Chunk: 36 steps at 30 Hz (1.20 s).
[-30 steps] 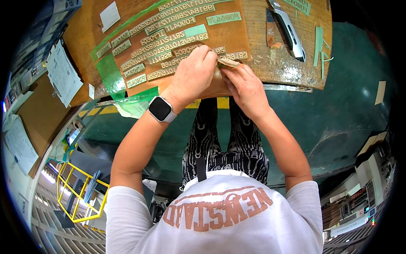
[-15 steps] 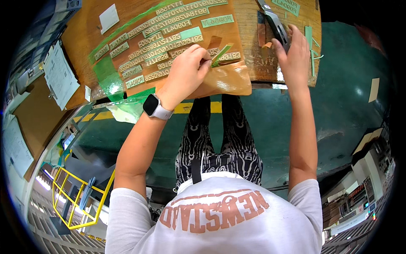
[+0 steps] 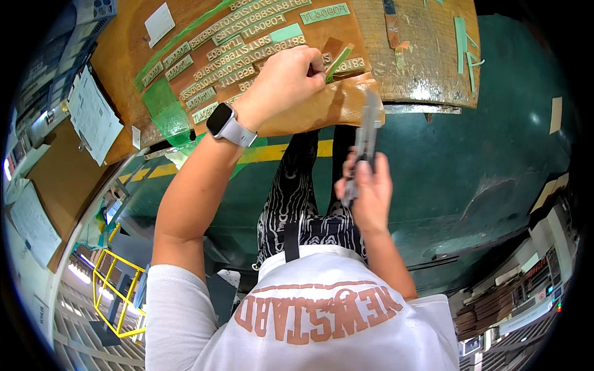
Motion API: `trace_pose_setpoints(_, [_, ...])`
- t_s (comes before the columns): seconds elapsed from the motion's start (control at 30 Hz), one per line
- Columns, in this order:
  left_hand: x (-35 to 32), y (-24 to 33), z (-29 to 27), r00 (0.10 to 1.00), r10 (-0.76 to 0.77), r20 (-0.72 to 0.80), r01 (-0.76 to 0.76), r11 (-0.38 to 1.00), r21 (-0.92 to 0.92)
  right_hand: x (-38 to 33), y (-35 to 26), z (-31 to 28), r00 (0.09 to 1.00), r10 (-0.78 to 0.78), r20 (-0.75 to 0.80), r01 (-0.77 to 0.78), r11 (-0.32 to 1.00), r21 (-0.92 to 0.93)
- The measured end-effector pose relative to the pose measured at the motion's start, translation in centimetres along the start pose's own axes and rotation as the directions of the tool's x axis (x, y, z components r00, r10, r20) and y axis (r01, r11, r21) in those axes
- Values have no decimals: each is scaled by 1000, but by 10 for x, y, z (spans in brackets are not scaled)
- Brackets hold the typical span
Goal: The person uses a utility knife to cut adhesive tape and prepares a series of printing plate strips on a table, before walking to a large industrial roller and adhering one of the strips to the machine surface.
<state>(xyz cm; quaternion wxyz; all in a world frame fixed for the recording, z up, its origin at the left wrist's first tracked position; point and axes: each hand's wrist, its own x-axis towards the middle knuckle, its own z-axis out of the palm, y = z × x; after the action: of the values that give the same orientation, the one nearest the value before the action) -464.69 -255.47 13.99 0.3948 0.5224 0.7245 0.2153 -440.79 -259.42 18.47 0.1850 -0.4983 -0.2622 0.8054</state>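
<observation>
Several green slivers (image 3: 460,46) lay right of the brown sheet (image 3: 297,116), my right hand (image 3: 373,196) clasped a utility knife (image 3: 368,130), and whether my curled left hand (image 3: 286,73) pinched the upturned strip (image 3: 340,60) I couldn't tell.

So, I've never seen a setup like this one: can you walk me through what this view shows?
There is no machine: the only grip is that of a person with a bare left hand and right hand. The view looks down from the left of two fisheye cameras worn on the head, so straight edges bend near the rim.

On the brown wooden table lies a glossy brown sheet bearing rows of pale green lettered strips. Narrow plain green offcuts lie to the right.

The left hand, below a square dark-faced watch, is at the sheet beside a slim green sliver; whether it pinches that is hidden. The right hand holds a grey utility knife, blurred here.
</observation>
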Motion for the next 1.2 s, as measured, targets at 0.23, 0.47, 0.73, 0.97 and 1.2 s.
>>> trace_pose_setpoints(0.23, [16, -1, -9, 981, 0, 196, -35, 984, 176, 13, 35, 36, 992, -123, 2, 123, 987, -100])
trace_pose_setpoints(0.47, [48, 14, -9, 893, 60, 447, -242, 899, 364, 32, -42, -25, 841, -321, 436, 453, -21, -891])
trace_pose_setpoints(0.73, [68, 18, 4, 828, -64, 558, -280, 814, 509, 68, -60, -22, 783, -258, 565, 506, -262, -821])
trace_pose_setpoints(0.97, [45, 27, 3, 880, -36, 473, -240, 825, 511, 71, -40, -29, 860, -181, 476, 457, -137, -879])
trace_pose_setpoints(1.2, [40, 22, 3, 889, -5, 459, -240, 847, 474, 75, -44, -36, 803, -222, 554, 530, -161, -833])
